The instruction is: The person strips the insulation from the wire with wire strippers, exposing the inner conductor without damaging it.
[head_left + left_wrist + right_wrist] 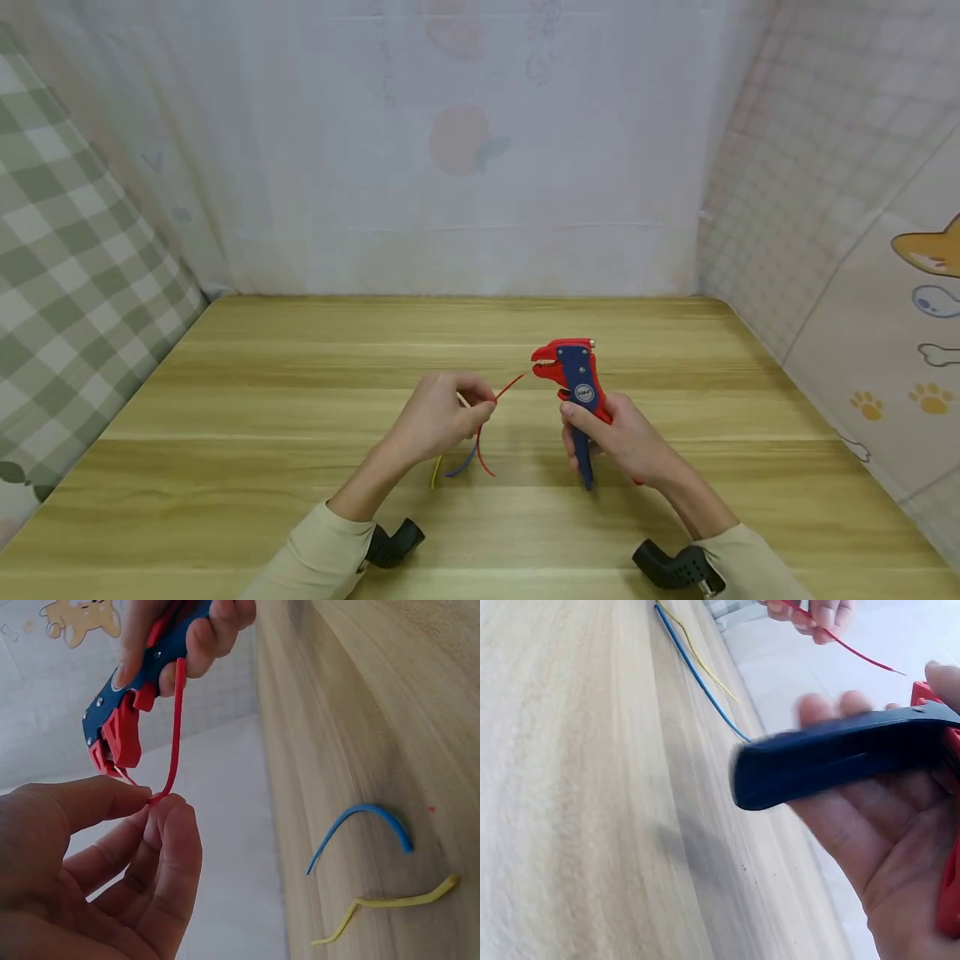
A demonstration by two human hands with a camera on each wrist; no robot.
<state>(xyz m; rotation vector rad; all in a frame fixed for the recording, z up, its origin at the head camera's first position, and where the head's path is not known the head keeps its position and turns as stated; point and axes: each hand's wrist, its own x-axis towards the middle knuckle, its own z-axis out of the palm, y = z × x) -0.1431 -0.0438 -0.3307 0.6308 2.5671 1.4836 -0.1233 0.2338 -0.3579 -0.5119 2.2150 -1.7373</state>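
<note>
My left hand [442, 421] pinches a red wire [178, 724] between thumb and fingertips, with one end sticking out to the right and the other hanging down. In the right wrist view, the tip of that upper end is thin and pale. A red and blue wire stripper [577, 375] is gripped upright in my right hand [630, 442], the thumb lying across its handle. Its mouth faces left and stands parted, the wire's end close beside it. Below my left hand a blue wire [367, 808] and a yellow wire [397, 902] lie on the table.
The wood-grain table [300, 358] reaches back to a pale printed curtain [337, 167]. Green checked cloth [67, 275] borders the left side, and a cloth with cartoon prints [847, 333] the right. Black wrist devices [393, 543] sit near both sleeves.
</note>
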